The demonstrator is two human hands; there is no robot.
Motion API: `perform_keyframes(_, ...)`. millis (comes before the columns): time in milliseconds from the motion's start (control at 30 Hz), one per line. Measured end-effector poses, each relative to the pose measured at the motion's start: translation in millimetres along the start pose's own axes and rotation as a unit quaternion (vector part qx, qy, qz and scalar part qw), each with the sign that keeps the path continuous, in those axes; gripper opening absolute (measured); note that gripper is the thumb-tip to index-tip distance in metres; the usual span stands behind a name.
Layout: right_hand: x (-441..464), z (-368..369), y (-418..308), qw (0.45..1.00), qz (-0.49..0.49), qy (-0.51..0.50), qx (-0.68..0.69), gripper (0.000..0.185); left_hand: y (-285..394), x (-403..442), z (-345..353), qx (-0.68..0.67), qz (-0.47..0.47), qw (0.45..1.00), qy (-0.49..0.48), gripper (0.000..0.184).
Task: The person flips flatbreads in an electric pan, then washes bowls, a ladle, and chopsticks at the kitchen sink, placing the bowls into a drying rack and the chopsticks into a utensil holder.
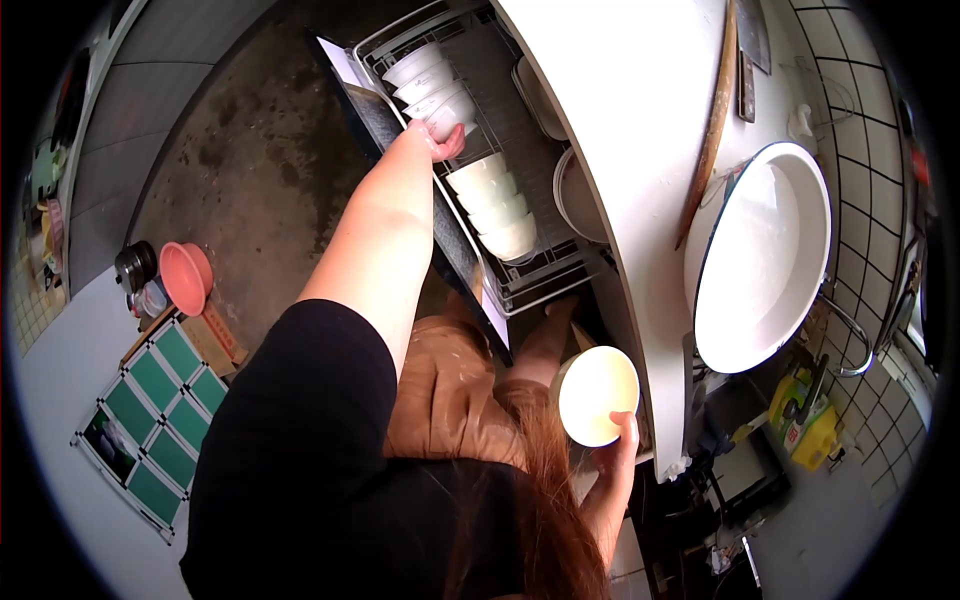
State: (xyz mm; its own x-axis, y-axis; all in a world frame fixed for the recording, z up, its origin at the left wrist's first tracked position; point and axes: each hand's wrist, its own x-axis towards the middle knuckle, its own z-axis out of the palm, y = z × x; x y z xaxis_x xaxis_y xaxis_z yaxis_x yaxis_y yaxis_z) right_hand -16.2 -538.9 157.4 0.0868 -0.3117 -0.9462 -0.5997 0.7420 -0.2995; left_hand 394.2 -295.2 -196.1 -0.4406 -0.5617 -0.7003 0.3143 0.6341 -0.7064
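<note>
My left hand [447,142] reaches into a pulled-out wire rack, its fingers curled against the end bowl of a nested stack of white bowls [418,72]. Beside that hand, in the same rack, leans a second stack of several cream and pale green bowls [490,205]. Lower down, near the counter edge, my right hand [617,450] grips a pale yellow bowl [597,395], thumb over its rim and the other fingers mostly hidden beneath. The open side of this bowl faces the camera, and nothing shows inside.
On the white counter [640,130] are a large white basin [765,255], a long wooden stick [708,140] and a cleaver [750,50]. Plates [578,195] stand deeper in the rack. A yellow bottle [808,425] is at the right. A pink basin [186,278] lies far left.
</note>
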Motion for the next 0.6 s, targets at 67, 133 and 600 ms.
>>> perform_keyframes(67,3,4,0,1.0,-0.01,-0.013,0.016,0.059,3,3,1,-0.024,0.009,1.0,-0.006,0.063)
perform_keyframes(133,4,14,-5,1.0,-0.019,-0.021,0.013,0.059,1,7,1,-0.009,0.086,0.996,-0.017,0.066)
perform_keyframes(600,165,103,-21,0.829,-0.196,0.017,-0.524,0.057,-130,-35,-41,0.303,0.448,0.836,-0.091,0.059)
